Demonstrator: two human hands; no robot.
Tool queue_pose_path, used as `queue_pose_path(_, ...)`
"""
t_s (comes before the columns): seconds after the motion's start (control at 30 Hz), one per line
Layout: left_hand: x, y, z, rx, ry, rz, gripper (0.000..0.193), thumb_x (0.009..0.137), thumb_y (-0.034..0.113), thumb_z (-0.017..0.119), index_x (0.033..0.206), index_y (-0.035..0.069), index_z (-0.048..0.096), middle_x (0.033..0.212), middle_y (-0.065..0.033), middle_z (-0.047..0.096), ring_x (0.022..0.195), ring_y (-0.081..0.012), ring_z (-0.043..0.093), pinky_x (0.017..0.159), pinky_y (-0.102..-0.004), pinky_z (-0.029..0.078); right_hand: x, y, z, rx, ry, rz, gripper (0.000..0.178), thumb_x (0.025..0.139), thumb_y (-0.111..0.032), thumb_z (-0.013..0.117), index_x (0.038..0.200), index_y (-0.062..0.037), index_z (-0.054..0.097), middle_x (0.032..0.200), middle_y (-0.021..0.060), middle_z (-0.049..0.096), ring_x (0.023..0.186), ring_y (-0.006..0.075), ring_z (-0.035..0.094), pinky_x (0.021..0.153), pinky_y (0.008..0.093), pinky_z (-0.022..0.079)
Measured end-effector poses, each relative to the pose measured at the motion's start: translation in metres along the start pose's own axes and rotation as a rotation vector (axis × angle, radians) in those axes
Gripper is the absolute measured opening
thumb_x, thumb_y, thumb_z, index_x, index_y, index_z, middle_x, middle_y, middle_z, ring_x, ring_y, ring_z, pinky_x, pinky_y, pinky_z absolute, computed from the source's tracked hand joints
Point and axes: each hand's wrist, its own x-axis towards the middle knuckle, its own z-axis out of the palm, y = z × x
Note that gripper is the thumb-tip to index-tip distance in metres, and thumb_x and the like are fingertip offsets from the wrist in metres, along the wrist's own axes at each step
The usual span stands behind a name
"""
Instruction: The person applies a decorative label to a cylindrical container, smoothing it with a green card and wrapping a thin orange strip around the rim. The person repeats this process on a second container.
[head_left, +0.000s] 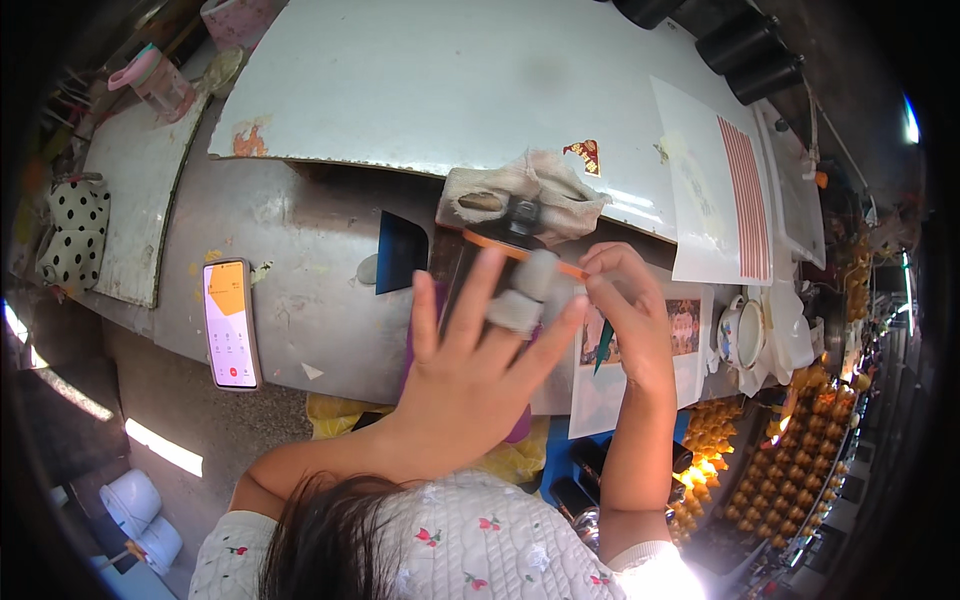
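My left hand (465, 375) is spread, palm down, with its fingers apart over the edge of the work surface. A grey-white wrap (520, 308) covers its middle finger. Close by, my right hand (635, 315) pinches the end of a thin orange strip (567, 267) between thumb and fingertips. That strip runs leftward past a dark metal fitting (522, 218) in front of a crumpled whitish cloth (540, 180). Beneath my right hand a pointed green piece (604, 345) sticks out; how it is held is hidden.
A lit phone (231, 325) lies left on the grey metal table (300, 250). Behind stands a raised white board (420, 80). Printed sheets (690, 190) lie at right, near a white cup (748, 332). Rows of golden round pieces (785, 470) fill the lower right.
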Motion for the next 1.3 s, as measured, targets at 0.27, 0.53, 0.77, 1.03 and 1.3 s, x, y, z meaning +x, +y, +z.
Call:
queue_pose_path(0.27, -0.014, -0.044, 0.008, -0.755, -0.047, -0.279, 0.114, 0.073, 0.025, 0.088, 0.156, -0.006, 0.015, 0.145, -0.0275, 0.039, 0.139, -0.0405, 0.040, 0.116, -0.0454, 0.033, 0.000, -0.020, 0.007, 0.014, -0.003, -0.079, 0.009, 0.085, -0.002, 0.068, 0.087, -0.0029, 0.059, 0.100, 0.0043, 0.059, 0.096, 0.0137, 0.056, 0.082, 0.0251, 0.040)
queue_pose_path(0.53, -0.010, -0.047, 0.011, -0.656, 0.012, -0.168, 0.111, 0.079, 0.023, 0.081, 0.160, -0.005, 0.010, 0.148, -0.0294, 0.036, 0.131, -0.0427, 0.044, 0.109, -0.0438, 0.040, 0.002, -0.057, 0.025, 0.011, -0.001, -0.158, 0.008, 0.083, -0.003, 0.069, 0.084, -0.0062, 0.061, 0.098, 0.0018, 0.063, 0.091, 0.0087, 0.056, 0.070, 0.0234, 0.039)
queue_pose_path(0.77, -0.006, -0.037, 0.003, -0.712, -0.069, -0.290, 0.106, 0.080, 0.020, 0.078, 0.160, -0.003, 0.014, 0.148, -0.0341, 0.033, 0.131, -0.0462, 0.043, 0.110, -0.0458, 0.039, 0.001, -0.061, 0.024, 0.019, 0.051, -0.146, 0.008, 0.083, -0.002, 0.068, 0.085, -0.0058, 0.061, 0.099, 0.0016, 0.063, 0.087, 0.0076, 0.055, 0.070, 0.0220, 0.039)
queue_pose_path(1.03, -0.004, -0.036, 0.007, -0.545, 0.036, -0.174, 0.103, 0.078, 0.022, 0.078, 0.159, -0.003, 0.021, 0.148, -0.0342, 0.034, 0.132, -0.0526, 0.039, 0.115, -0.0574, 0.028, -0.008, -0.036, 0.019, 0.131, 0.097, -0.049, 0.006, 0.087, -0.001, 0.066, 0.087, -0.0044, 0.061, 0.099, 0.0005, 0.061, 0.085, 0.0053, 0.053, 0.071, 0.0206, 0.039)
queue_pose_path(1.3, -0.003, -0.035, 0.003, -0.550, 0.000, -0.220, 0.100, 0.077, 0.024, 0.078, 0.159, -0.002, 0.026, 0.145, -0.0306, 0.038, 0.129, -0.0503, 0.041, 0.117, -0.0622, 0.024, -0.007, -0.041, 0.020, 0.113, 0.079, -0.107, 0.005, 0.088, -0.001, 0.064, 0.088, -0.0049, 0.061, 0.100, 0.0001, 0.061, 0.084, 0.0038, 0.052, 0.072, 0.0197, 0.038)
